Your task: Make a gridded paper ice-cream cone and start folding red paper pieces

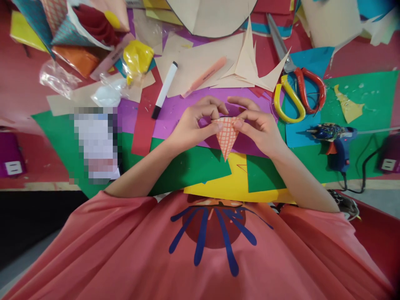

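Observation:
A small paper cone (227,138) with an orange grid pattern hangs point down between my two hands. My left hand (204,118) pinches its upper left edge between thumb and fingers. At the upper right edge, the thumb and fingers of my right hand (258,121) close on it. Both hands are raised over purple paper (184,98) and green sheets (193,166). Beneath the cone's tip lies yellow paper (215,185) with a small triangle drawn on it.
Large scissors (290,89) with red and yellow handles lie to the right. A blue glue gun (339,146) rests on green paper, its cord trailing. A white marker (165,89), an orange marker (204,77) and beige offcuts (246,58) are beyond my hands. A blurred rectangular object (96,143) is at left.

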{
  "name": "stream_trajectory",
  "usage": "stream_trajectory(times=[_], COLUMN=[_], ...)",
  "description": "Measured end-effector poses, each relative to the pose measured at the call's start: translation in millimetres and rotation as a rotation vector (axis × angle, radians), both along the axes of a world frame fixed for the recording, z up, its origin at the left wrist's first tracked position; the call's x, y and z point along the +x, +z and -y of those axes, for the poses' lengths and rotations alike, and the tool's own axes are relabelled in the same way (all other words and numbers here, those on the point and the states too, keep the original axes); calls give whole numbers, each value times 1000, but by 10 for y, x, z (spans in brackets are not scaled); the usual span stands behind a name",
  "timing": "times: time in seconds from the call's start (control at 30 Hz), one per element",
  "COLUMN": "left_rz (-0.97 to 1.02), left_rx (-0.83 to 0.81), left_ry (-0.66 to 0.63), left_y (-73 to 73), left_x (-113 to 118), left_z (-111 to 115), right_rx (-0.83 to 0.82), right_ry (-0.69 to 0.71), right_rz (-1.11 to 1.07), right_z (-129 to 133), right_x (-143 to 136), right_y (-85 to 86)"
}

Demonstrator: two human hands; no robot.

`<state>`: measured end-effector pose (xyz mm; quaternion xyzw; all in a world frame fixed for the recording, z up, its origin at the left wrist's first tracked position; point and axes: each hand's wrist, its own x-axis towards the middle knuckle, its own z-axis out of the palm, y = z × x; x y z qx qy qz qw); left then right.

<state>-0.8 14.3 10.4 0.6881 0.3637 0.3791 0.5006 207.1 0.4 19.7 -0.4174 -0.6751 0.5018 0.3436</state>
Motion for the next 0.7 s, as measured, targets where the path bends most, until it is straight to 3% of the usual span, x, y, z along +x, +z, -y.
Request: stream_trajectory(times=[0.2, 0.43, 0.6, 0.7], left_rz=[-87, -94, -17, 12], left_rx=[-7, 7, 3, 29], left_ry=[-106, -117, 100, 267], left_y=[62, 75, -7, -52], left_x=[15, 50, 39, 34], left_z=[14, 45, 17, -16], right_rx=[-10, -32, -80, -195], right_ry=[43, 66, -56, -18], right_rz=[-13, -11, -176, -206], right_z=[-4, 21, 18, 19], right_x=[-16, -31, -36, -50], right_y=[6, 26, -83, -130])
